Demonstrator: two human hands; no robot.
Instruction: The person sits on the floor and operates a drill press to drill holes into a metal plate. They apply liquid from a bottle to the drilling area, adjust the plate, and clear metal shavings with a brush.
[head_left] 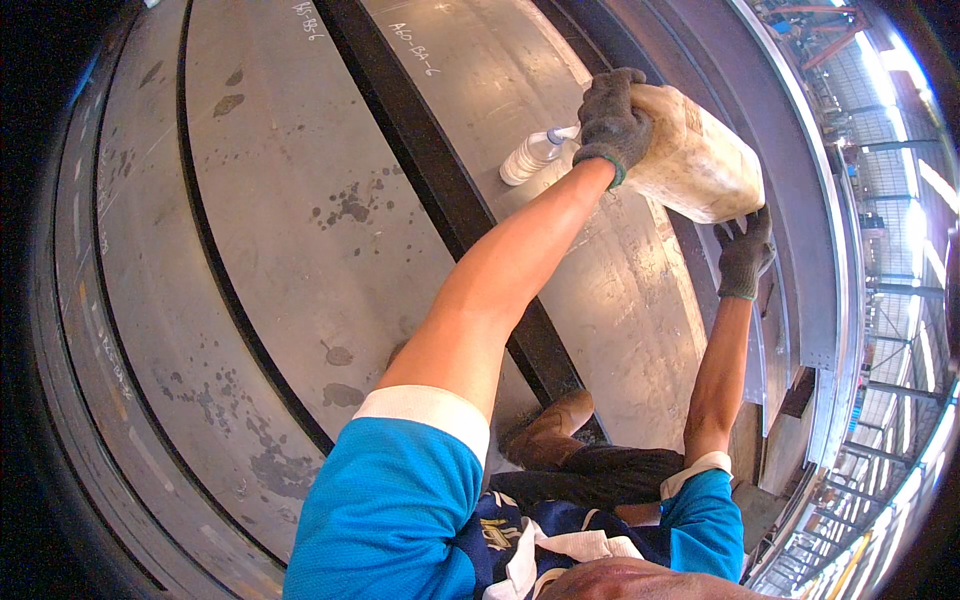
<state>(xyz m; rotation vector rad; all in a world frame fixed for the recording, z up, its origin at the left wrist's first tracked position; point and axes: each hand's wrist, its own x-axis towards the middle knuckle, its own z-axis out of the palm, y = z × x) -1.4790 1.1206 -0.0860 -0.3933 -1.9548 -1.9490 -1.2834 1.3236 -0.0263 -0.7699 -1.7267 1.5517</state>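
A large, stained off-white plastic jerrycan point(695, 155) is tilted in the air between my two gloved hands. My left hand point(614, 118), in a dark grey knit glove with a green cuff, is closed around its upper left end, where the glove hides the handle and mouth. Under the can's lower right end, my right hand point(745, 252), gloved the same way, supports the base with its fingers. A clear ribbed plastic bottle point(533, 158) with a bluish neck stands on the steel just left of my left hand. Something whitish spans bottle top and glove; I cannot tell whether liquid flows.
Long steel beams point(290, 200) lie side by side with dark gaps point(410, 140) between them. Wet stains point(352, 205) mark their surfaces. A brown boot point(555, 425) rests on the steel below my arms. At right, beam edges overlook a hall with roof framing point(900, 290).
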